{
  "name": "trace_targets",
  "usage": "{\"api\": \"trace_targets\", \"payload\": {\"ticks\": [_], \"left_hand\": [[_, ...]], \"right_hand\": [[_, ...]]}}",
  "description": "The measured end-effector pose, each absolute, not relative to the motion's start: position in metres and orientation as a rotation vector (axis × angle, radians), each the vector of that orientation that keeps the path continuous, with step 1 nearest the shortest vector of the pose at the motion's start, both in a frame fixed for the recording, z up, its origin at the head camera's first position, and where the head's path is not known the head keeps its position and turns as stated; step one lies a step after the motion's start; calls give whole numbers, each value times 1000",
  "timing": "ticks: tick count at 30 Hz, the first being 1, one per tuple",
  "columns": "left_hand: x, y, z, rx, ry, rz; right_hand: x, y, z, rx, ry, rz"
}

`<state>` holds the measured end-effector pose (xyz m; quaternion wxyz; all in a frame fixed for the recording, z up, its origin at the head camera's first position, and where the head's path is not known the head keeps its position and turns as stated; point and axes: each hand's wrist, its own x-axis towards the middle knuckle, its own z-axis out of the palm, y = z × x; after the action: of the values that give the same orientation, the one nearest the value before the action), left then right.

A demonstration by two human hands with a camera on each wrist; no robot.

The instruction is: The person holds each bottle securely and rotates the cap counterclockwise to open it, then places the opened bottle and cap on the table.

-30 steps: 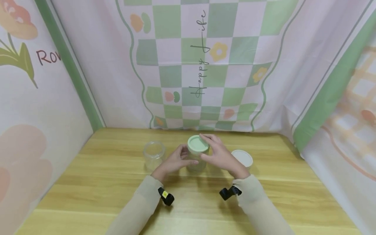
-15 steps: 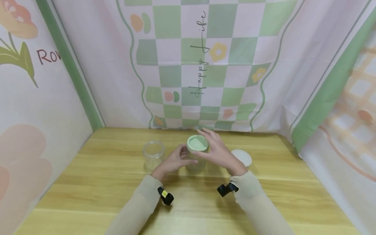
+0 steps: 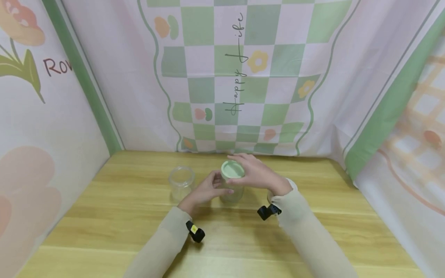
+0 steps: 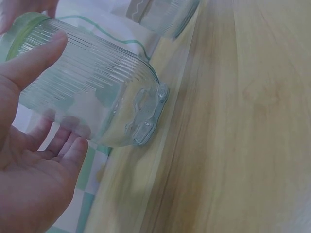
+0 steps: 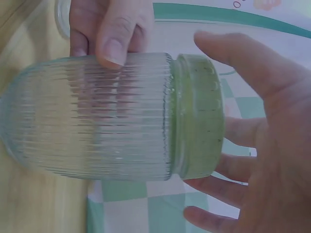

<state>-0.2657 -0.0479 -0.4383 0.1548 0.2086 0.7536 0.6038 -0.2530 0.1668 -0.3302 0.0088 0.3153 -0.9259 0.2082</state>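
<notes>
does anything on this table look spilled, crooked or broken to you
Nothing stands out. I see no spill or crack; the green lid sits straight on the held jar, and the open jar to its left stands upright, just without a lid.

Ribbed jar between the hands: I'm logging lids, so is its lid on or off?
On: in the right-wrist view, the green lid caps the ribbed jar. How tightly, I cannot tell.
</notes>
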Motion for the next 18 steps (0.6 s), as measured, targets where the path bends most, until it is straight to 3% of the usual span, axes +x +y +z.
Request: {"api": "trace_targets", "payload": {"ticks": [18], "left_hand": [[-265, -49, -435, 612, 2149, 1728]], "right_hand": [[-262, 161, -318, 1128, -3017, 692]]}}
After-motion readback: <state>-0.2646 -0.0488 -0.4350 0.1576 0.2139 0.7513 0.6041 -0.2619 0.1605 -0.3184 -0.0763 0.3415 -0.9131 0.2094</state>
